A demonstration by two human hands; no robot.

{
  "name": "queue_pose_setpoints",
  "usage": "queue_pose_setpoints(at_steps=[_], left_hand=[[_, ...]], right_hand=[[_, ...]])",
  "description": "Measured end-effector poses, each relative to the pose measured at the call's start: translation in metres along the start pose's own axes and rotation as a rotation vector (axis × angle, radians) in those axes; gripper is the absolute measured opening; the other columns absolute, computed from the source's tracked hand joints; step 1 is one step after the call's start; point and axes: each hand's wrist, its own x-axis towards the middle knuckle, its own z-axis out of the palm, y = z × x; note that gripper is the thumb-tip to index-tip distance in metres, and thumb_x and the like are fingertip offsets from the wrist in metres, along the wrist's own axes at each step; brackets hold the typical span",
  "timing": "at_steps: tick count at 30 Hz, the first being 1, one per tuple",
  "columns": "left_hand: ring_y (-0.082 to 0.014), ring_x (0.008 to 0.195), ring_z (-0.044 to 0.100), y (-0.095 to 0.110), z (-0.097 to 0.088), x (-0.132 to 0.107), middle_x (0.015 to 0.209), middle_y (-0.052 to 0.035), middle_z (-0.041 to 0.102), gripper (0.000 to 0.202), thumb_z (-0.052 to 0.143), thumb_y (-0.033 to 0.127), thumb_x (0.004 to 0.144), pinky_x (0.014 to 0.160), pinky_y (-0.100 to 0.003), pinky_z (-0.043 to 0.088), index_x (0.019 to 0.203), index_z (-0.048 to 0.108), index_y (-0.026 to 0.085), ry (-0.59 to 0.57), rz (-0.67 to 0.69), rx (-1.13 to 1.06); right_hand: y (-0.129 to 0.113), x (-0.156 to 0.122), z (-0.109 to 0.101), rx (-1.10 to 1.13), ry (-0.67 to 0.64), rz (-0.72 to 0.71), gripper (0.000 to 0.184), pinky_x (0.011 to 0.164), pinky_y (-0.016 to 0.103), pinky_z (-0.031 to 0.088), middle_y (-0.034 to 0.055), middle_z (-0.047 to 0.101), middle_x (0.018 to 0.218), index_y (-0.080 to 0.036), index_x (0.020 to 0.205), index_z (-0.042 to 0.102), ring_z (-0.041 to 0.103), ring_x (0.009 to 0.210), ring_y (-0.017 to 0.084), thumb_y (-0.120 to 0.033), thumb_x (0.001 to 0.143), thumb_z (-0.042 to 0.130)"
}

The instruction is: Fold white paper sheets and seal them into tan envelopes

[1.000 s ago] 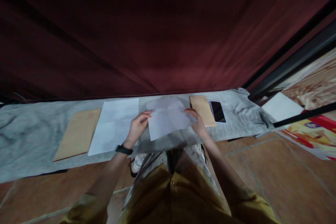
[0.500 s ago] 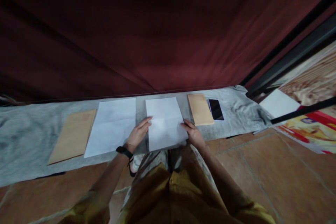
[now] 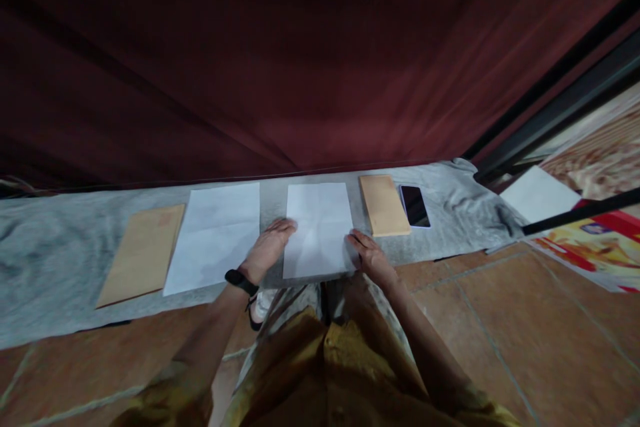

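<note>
A white sheet of paper [image 3: 320, 227] lies in front of me on a grey cloth, with faint crease lines across it. My left hand [image 3: 270, 248] rests palm down at its left edge, fingers stretched out flat with the tips on the paper. At the right edge, my right hand [image 3: 373, 259] has thumb and fingers closed on the sheet near its lower right corner. A second white sheet [image 3: 217, 230] lies left of my left hand. Just beyond my right hand is a brown envelope [image 3: 384, 205], and a dark-screened phone [image 3: 415, 206] lies beside it.
Another brown envelope [image 3: 143, 250] lies at the far left on the grey cloth [image 3: 50, 253]. A dark red curtain [image 3: 300, 80] hangs behind. Black frame bars [image 3: 565, 93] and a colourful printed box [image 3: 595, 247] stand to the right, above a tiled floor [image 3: 480, 307].
The paper has straightened and shifted slightly right, lying flatter. My left hand has turned palm down and moved a little onto its edge; my right hand stays at the right edge.
</note>
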Motion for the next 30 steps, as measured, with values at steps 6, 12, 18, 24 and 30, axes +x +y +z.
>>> queue_pose_setpoints(at_steps=[6, 12, 18, 24, 30], left_hand=[[-0.0253, 0.151, 0.037, 0.057, 0.025, 0.012, 0.158, -0.0146, 0.046, 0.051, 0.040, 0.020, 0.099, 0.126, -0.046, 0.029, 0.148, 0.050, 0.012, 0.082, -0.020, 0.112], [-0.0299, 0.157, 0.020, 0.088, 0.065, 0.040, 0.165, -0.0214, 0.031, 0.065, 0.041, 0.020, 0.096, 0.126, -0.055, 0.022, 0.158, 0.030, 0.005, 0.024, 0.036, 0.223], [-0.0318, 0.156, 0.021, 0.087, 0.072, 0.045, 0.165, -0.0201, 0.032, 0.063, 0.040, 0.024, 0.098, 0.127, -0.057, 0.018, 0.159, 0.032, 0.009, -0.069, 0.019, 0.305], [-0.0274, 0.157, 0.020, 0.083, 0.076, 0.035, 0.166, -0.0156, 0.032, 0.061, 0.031, 0.029, 0.102, 0.128, -0.054, 0.017, 0.158, 0.032, 0.007, 0.002, -0.076, 0.278], [-0.0273, 0.156, 0.023, 0.074, 0.068, 0.019, 0.166, -0.0144, 0.032, 0.064, 0.034, 0.043, 0.104, 0.128, -0.052, 0.016, 0.158, 0.034, 0.009, 0.031, -0.108, 0.279]], right_hand=[[-0.018, 0.024, 0.006, 0.160, 0.143, 0.123, 0.048, 0.116, 0.039, 0.047, 0.0106, 0.057, 0.148, -0.019, 0.144, 0.057, 0.055, 0.136, 0.022, -0.019, 0.100, 0.039], [-0.049, 0.072, 0.030, 0.184, 0.167, 0.088, 0.052, 0.122, 0.049, 0.038, 0.0123, 0.049, 0.156, -0.017, 0.151, 0.049, 0.042, 0.147, 0.024, -0.036, 0.107, 0.030], [-0.042, 0.081, 0.041, -0.006, 0.063, 0.063, 0.054, 0.125, 0.050, 0.028, 0.0133, 0.041, 0.161, -0.014, 0.156, 0.040, 0.033, 0.152, 0.024, -0.037, 0.109, 0.026], [-0.035, 0.075, 0.040, -0.142, 0.017, 0.081, 0.055, 0.125, 0.049, 0.026, 0.0111, 0.037, 0.164, -0.015, 0.157, 0.040, 0.030, 0.154, 0.026, -0.038, 0.109, 0.029], [-0.030, 0.073, 0.041, -0.214, 0.016, 0.065, 0.055, 0.125, 0.047, 0.025, 0.0105, 0.034, 0.165, -0.014, 0.156, 0.042, 0.031, 0.153, 0.028, -0.040, 0.108, 0.034]])
